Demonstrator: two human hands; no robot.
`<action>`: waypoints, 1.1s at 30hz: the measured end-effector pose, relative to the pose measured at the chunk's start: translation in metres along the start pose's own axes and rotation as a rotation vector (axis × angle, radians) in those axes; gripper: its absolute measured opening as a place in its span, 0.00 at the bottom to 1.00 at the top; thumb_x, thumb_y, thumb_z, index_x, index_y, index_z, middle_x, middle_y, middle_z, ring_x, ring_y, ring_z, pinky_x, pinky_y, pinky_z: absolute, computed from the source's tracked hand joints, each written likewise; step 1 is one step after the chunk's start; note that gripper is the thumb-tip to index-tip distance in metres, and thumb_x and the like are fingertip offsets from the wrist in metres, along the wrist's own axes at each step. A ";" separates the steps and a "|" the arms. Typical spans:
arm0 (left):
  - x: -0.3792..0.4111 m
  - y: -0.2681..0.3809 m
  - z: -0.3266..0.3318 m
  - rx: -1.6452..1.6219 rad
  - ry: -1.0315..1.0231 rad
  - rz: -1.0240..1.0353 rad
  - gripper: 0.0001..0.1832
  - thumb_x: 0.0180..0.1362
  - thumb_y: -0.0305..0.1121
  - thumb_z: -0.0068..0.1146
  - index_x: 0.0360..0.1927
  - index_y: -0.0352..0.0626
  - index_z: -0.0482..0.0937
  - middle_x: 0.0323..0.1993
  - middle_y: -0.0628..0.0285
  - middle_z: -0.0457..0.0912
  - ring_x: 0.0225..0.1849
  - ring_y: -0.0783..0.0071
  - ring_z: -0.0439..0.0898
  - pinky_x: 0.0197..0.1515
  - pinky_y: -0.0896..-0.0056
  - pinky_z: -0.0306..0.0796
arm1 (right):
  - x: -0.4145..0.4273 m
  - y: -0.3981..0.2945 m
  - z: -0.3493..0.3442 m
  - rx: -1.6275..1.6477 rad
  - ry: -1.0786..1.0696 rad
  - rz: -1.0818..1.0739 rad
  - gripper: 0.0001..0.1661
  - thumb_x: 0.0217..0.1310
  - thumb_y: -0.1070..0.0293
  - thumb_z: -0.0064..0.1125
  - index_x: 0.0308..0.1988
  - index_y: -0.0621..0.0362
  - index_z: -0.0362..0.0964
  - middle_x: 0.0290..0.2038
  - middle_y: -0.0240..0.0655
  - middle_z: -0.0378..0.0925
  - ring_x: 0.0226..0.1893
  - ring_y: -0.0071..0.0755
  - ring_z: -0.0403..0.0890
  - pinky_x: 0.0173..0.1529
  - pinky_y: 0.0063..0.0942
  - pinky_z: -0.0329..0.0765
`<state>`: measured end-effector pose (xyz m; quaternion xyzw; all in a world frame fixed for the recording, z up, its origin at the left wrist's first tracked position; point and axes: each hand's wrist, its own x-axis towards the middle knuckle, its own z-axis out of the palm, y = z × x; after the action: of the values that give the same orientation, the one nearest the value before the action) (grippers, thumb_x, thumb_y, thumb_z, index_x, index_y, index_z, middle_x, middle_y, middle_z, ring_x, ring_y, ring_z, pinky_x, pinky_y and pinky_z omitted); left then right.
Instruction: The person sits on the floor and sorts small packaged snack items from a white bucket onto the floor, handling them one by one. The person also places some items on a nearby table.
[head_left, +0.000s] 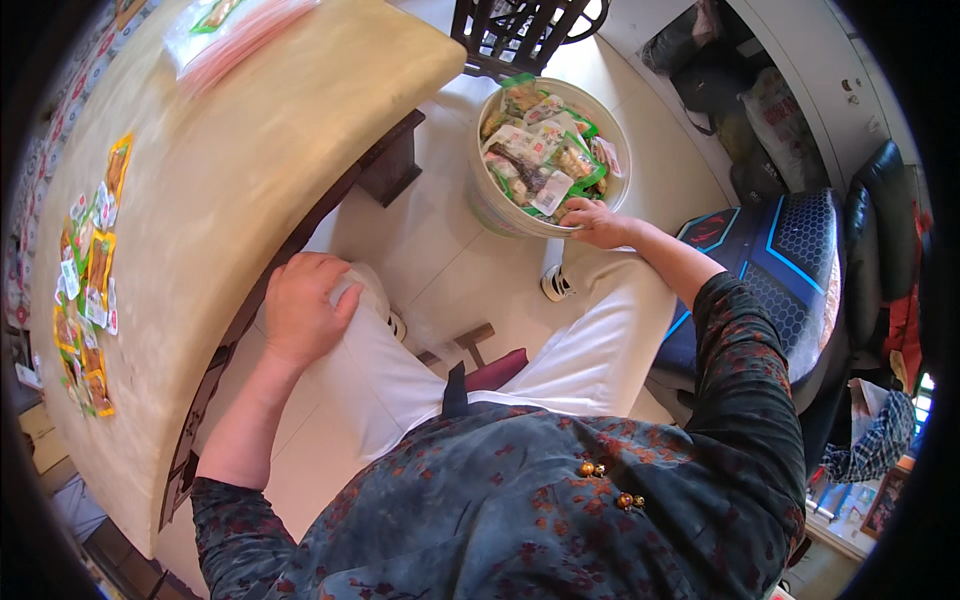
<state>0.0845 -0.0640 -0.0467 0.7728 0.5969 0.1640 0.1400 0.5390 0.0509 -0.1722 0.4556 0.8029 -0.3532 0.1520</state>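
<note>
My left hand (309, 304) rests palm down on my left knee, beside the table edge, with nothing seen in it. My right hand (598, 223) is at the near rim of a large white plastic bucket (624, 180), its fingertips reaching over the rim; whether they grip the rim or a packet is unclear. The bucket is heaped with small sealed food packets (577, 161), many green-edged and transparent, some white with print. On the table (247, 195) at the left lie several more packets (101, 259) with yellow or green edges, loosely grouped in a strip.
A stack of clear and pink plastic bags (240, 37) lies at the table's far end. Behind the bucket stands a dark slatted chair (517, 34). A blue and black patterned seat (780, 247) is at my right, near an open white cabinet (795, 67) holding bags.
</note>
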 end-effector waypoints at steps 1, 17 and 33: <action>0.005 0.004 0.002 0.014 -0.010 0.000 0.11 0.43 0.34 0.64 0.31 0.44 0.80 0.35 0.64 0.80 0.41 0.65 0.76 0.41 0.64 0.66 | 0.000 -0.007 0.004 -0.062 0.034 0.003 0.19 0.54 0.63 0.56 0.48 0.46 0.71 0.57 0.42 0.62 0.58 0.52 0.61 0.61 0.46 0.59; 0.072 0.083 0.020 0.371 -0.249 0.004 0.14 0.48 0.40 0.59 0.35 0.43 0.81 0.35 0.62 0.80 0.43 0.65 0.75 0.45 0.63 0.66 | 0.012 -0.085 0.063 -0.083 0.770 0.225 0.08 0.52 0.71 0.47 0.32 0.55 0.73 0.33 0.39 0.77 0.38 0.45 0.77 0.36 0.40 0.77; 0.050 0.085 0.142 0.062 -0.300 0.305 0.36 0.50 0.44 0.60 0.62 0.46 0.60 0.63 0.51 0.59 0.65 0.55 0.57 0.63 0.51 0.54 | -0.040 -0.148 0.108 -0.271 0.656 0.059 0.04 0.46 0.67 0.55 0.24 0.51 0.75 0.24 0.35 0.77 0.33 0.39 0.80 0.29 0.33 0.76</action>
<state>0.2305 -0.0401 -0.1360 0.8739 0.4501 0.0480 0.1769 0.4278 -0.0999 -0.1616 0.5433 0.8351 -0.0738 -0.0448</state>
